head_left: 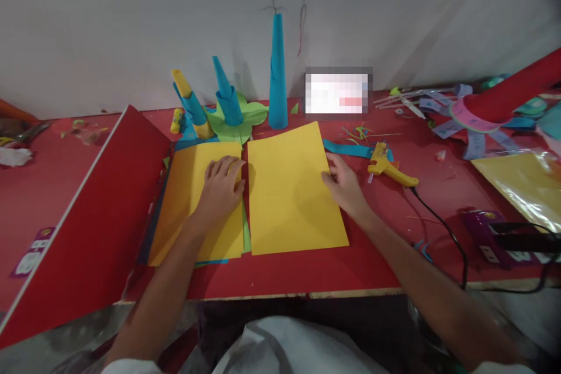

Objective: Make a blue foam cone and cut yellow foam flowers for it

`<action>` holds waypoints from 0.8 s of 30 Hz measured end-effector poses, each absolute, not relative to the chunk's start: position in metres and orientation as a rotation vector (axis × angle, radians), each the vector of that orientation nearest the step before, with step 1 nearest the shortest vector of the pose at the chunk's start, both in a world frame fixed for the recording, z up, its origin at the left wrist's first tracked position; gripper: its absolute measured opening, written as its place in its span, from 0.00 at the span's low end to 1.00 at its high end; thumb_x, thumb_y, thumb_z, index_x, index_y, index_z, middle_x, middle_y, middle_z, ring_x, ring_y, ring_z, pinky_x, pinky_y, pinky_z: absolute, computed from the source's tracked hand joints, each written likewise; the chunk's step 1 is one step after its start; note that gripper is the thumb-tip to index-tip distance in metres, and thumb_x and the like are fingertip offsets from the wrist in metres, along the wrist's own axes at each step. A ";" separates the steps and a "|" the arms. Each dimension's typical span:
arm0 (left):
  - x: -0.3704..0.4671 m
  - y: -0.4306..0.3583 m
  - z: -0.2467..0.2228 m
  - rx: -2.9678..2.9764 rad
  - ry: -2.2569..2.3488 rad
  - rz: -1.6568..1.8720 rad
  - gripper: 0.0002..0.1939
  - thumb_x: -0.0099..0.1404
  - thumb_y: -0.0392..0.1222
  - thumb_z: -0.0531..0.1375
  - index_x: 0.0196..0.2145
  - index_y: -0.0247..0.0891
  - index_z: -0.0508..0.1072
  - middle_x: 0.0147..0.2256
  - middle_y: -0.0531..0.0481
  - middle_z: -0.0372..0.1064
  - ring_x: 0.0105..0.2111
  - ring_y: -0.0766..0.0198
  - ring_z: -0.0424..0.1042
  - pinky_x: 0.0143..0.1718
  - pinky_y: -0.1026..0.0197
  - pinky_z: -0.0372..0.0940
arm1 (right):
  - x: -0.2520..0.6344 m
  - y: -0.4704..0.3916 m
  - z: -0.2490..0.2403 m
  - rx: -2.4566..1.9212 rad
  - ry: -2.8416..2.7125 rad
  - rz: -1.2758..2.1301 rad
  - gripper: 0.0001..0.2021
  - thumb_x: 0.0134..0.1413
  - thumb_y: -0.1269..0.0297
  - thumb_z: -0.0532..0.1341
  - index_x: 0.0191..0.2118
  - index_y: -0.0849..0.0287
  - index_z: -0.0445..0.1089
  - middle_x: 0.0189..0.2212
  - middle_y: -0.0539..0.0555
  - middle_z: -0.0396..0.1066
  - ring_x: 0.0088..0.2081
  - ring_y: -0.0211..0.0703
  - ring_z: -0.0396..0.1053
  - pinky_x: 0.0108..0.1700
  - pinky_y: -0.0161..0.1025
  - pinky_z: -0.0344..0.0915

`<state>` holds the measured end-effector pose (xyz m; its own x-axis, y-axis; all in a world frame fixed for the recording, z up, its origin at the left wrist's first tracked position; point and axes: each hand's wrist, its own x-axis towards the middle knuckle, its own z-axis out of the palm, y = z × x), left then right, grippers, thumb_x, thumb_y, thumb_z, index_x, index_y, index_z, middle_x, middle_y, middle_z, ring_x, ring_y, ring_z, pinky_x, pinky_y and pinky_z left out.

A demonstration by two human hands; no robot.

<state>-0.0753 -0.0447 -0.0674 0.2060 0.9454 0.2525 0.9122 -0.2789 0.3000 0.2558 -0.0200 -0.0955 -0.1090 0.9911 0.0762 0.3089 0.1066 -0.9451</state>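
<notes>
My left hand (221, 184) lies with its fingers stretched over a stack of yellow paper (188, 169); blue and green sheets peek out from under the stack. At the right edge of a separate yellow sheet (293, 198), my right hand (346, 187) grips the paper between thumb and fingers. This sheet lies beside the stack, close to its right side. A red board (92, 216) stands tilted up to the left of the stack. Behind the papers are a tall blue paper cone (277, 82) and a shorter blue one (228, 106) on green paper petals (252, 117).
A yellow glue gun (390, 166) with a black cord lies right of my right hand, by a blue paper strip (350, 148). Farther right are a purple box (480, 234), a plastic-wrapped yellow pack (521, 181) and a red paper cone (512, 93). A blurred-out screen (336, 93) leans on the wall.
</notes>
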 end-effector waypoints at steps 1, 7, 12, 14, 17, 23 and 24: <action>-0.075 -0.045 -0.068 2.376 1.827 0.574 0.28 0.67 0.31 0.57 0.64 0.43 0.70 0.66 0.37 0.69 0.70 0.39 0.62 0.73 0.33 0.48 | 0.255 -0.020 -0.095 -1.353 -1.583 1.007 0.28 0.62 0.63 0.58 0.67 0.54 0.64 0.32 0.50 0.79 0.25 0.44 0.69 0.30 0.40 0.63; -0.080 -0.044 -0.070 2.365 1.844 0.560 0.29 0.67 0.30 0.55 0.64 0.42 0.70 0.68 0.37 0.67 0.71 0.41 0.63 0.74 0.35 0.49 | 0.252 -0.024 -0.088 -1.446 -1.767 0.780 0.30 0.63 0.65 0.58 0.70 0.57 0.62 0.27 0.47 0.71 0.23 0.42 0.63 0.31 0.40 0.57; -0.079 -0.044 -0.073 2.320 1.842 0.466 0.25 0.73 0.40 0.57 0.66 0.40 0.68 0.71 0.33 0.64 0.72 0.37 0.60 0.73 0.32 0.50 | 0.250 -0.025 -0.090 -1.442 -1.753 0.747 0.31 0.64 0.64 0.58 0.72 0.57 0.60 0.29 0.48 0.73 0.25 0.44 0.66 0.32 0.40 0.61; -0.076 -0.045 -0.074 2.308 1.845 0.456 0.25 0.74 0.39 0.56 0.66 0.40 0.68 0.72 0.33 0.62 0.74 0.36 0.58 0.73 0.30 0.49 | 0.251 -0.024 -0.092 -1.432 -1.757 0.712 0.31 0.64 0.65 0.59 0.72 0.56 0.61 0.35 0.52 0.77 0.30 0.47 0.72 0.36 0.43 0.66; -0.073 -0.046 -0.076 2.285 1.848 0.497 0.24 0.74 0.38 0.55 0.66 0.41 0.68 0.72 0.35 0.63 0.74 0.38 0.57 0.73 0.31 0.48 | 0.251 -0.022 -0.096 -1.400 -1.795 0.596 0.27 0.63 0.68 0.59 0.67 0.53 0.67 0.51 0.61 0.79 0.46 0.56 0.78 0.48 0.51 0.72; -0.072 -0.045 -0.074 2.330 1.900 0.393 0.24 0.77 0.38 0.49 0.67 0.38 0.68 0.72 0.36 0.63 0.74 0.41 0.57 0.74 0.35 0.50 | 0.252 -0.022 -0.101 -1.349 -1.873 0.479 0.18 0.63 0.69 0.59 0.57 0.53 0.74 0.54 0.62 0.76 0.54 0.60 0.76 0.56 0.56 0.73; -0.072 -0.045 -0.074 2.345 1.907 0.364 0.24 0.78 0.38 0.48 0.67 0.38 0.68 0.72 0.36 0.63 0.75 0.43 0.57 0.75 0.36 0.51 | 0.252 -0.022 -0.101 -1.345 -1.882 0.476 0.17 0.64 0.69 0.59 0.56 0.53 0.74 0.53 0.61 0.76 0.54 0.59 0.76 0.56 0.56 0.73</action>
<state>-0.0724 -0.0455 -0.0739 0.1887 0.9744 0.1224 0.9510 -0.2124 0.2245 0.2525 -0.0218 -0.1009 -0.1558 0.9185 0.3635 0.6348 0.3751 -0.6755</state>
